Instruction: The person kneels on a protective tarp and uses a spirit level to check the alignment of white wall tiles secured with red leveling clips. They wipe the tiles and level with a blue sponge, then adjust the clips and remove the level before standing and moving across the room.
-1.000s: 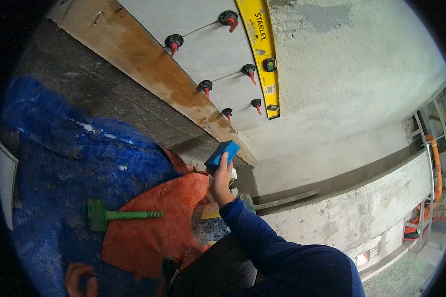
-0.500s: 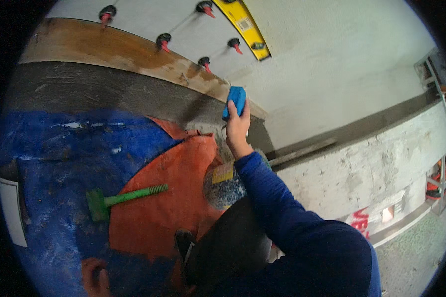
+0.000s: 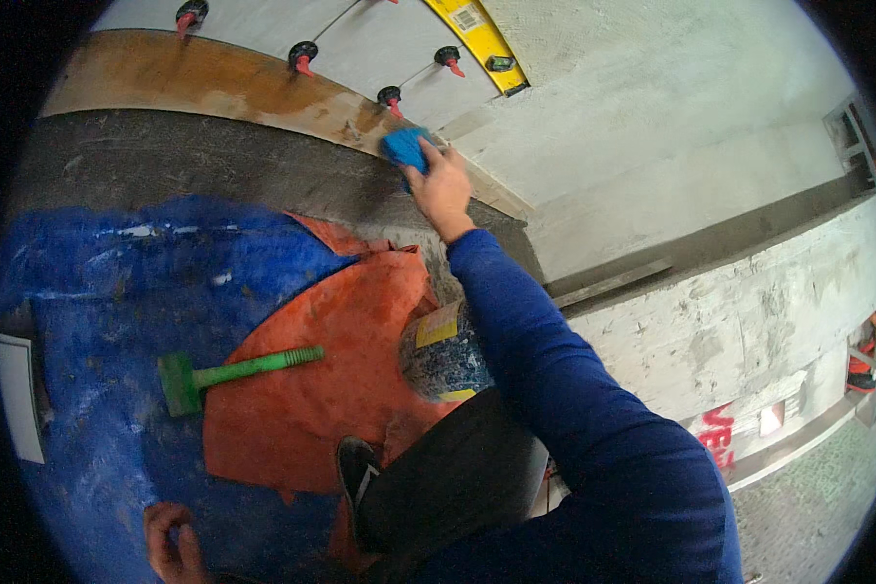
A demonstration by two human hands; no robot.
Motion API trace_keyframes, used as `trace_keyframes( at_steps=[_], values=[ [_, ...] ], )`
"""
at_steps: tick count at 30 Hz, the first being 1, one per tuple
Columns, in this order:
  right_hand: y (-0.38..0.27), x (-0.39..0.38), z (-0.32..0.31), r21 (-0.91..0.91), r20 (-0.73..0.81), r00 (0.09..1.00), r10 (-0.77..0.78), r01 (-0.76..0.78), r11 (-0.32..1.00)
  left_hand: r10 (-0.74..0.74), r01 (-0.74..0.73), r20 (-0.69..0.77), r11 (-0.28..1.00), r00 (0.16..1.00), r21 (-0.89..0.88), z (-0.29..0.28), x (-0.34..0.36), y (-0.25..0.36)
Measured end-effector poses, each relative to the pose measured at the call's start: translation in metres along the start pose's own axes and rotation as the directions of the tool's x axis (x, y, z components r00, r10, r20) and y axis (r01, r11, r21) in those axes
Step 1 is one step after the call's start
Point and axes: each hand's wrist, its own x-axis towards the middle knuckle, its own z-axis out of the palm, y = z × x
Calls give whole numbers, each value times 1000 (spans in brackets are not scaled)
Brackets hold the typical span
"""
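Observation:
My right hand (image 3: 440,185) grips a blue sponge (image 3: 405,146) against the stained wooden strip (image 3: 214,73) below pale tiles (image 3: 370,49) fitted with red-and-black levelling clips (image 3: 304,58). A yellow spirit level (image 3: 479,39) lies along the tiles' right edge. At the lower left, my left hand (image 3: 173,540) hangs with fingers loosely bent and apart, nothing visible in them. A green rubber mallet (image 3: 180,384) lies on blue and orange sheeting (image 3: 311,419). A speckled bucket (image 3: 433,355) stands partly behind my right forearm.
A white concrete ledge (image 3: 711,321) with a grey channel runs to the right, beside a plastered wall (image 3: 672,117). Metal framing (image 3: 861,146) stands at the far right. My leg and shoe (image 3: 358,482) are below. A white board (image 3: 18,394) rests at the left edge.
My right hand has moved forward and upward with the sponge, now at the wooden strip. The view has turned, so the tiles appear higher and further left than a second ago.

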Motion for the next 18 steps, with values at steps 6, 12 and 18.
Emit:
trace_keyframes(
  at_steps=[6, 12, 18],
  values=[
    [117, -96, -69, 318, -145, 868, 474, -413, 853, -114, 114, -4, 993, 993, 12, -12, 15, 7],
    [212, -227, -62, 52, -182, 548, 816, -824, 565, 251, -263, 77, 910, 965, 321, -26, 141, 73],
    [215, -245, -45, -208, 151, 481, 864, -838, 504, 295, -293, 17, 937, 955, 191, 52, 343, 140]
  ],
)
